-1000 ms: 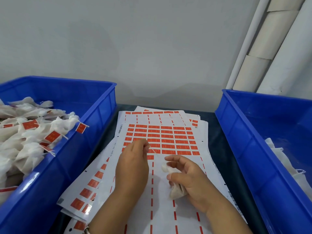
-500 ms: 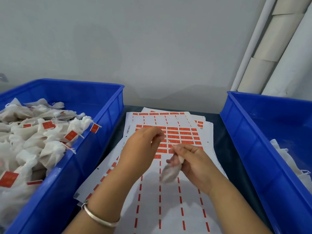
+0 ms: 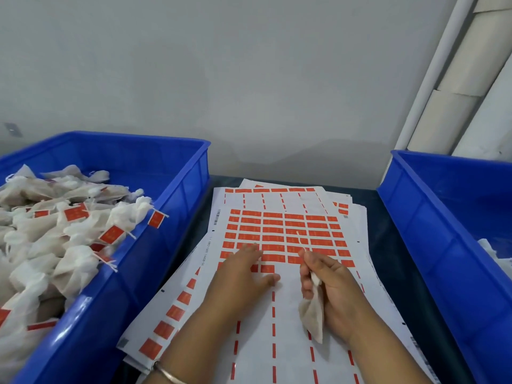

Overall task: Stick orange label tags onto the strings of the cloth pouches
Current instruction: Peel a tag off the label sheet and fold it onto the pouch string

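Right hand: the right hand has its fingers curled round a small cloth pouch, gripping it near the neck; the pouch body hangs down from the palm over the label sheet
String: a thin white string rises from the fingertips of that hand and lies across the orange rows of the sheet
Left hand: the left hand lies palm down on the label sheet, just left of the right hand; its fingers are straight and reach the lowest rows of orange labels, with the thumb spread toward the pouch. It holds nothing that can be seen
Bracelet: a thin metal bracelet sits on the left wrist, at the near edge of the sheet
Label sheet: the top label sheet is white, with a block of orange label tags on its far half; its near half is bare backing with dashed orange lines. It tops a fanned stack of like sheets on a dark table
Left bin: a blue bin stands touching the left side of the sheet stack, heaped with tagged pouches, many showing orange tags on their strings
Right bin: a second blue bin stands right of the sheet stack; a few white pouches show at its right edge
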A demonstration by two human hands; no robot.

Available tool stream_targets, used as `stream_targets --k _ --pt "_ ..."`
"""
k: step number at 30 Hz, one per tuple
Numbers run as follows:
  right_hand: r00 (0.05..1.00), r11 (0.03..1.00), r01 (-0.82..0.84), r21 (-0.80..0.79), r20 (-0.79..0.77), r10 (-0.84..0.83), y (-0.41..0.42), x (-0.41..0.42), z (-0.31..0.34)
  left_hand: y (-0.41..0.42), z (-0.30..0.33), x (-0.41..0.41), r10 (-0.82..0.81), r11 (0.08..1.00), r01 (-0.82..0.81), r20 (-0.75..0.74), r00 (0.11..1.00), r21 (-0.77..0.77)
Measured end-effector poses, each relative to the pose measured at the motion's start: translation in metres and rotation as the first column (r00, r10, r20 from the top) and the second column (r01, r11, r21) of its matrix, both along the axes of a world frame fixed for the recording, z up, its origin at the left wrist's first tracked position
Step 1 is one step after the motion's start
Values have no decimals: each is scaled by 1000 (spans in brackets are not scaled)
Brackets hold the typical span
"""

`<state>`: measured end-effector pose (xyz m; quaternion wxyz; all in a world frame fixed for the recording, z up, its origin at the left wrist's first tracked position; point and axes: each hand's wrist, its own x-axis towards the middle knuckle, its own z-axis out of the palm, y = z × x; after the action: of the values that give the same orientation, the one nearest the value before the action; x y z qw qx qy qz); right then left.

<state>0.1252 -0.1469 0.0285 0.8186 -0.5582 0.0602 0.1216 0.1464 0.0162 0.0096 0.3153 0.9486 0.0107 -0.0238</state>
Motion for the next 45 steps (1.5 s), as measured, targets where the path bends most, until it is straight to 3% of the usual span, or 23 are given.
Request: stream_targets --k 4,10,17,23,33,45 --pt "1000 999 -19 -38 4 20 0 1 -1 -2 -4 2 -69 988 72 -28 997 133" --pt "1000 999 -24 -27 3 24 3 -3 0 -1 -12 4 -68 986 72 -36 997 149" --pt "999 998 -21 -62 24 23 4 -4 1 -4 -12 3 -120 971 98 90 989 220" --pt "999 997 -22 -72 35 25 3 -4 -1 -5 -8 -3 -132 977 92 205 970 190" --pt "998 998 -31 -58 46 33 2 -4 -3 -6 1 0 -232 905 157 149 961 396" --pt "998 998 -34 -61 47 37 2 -4 -2 -2 5 -3 -182 951 150 97 979 269"
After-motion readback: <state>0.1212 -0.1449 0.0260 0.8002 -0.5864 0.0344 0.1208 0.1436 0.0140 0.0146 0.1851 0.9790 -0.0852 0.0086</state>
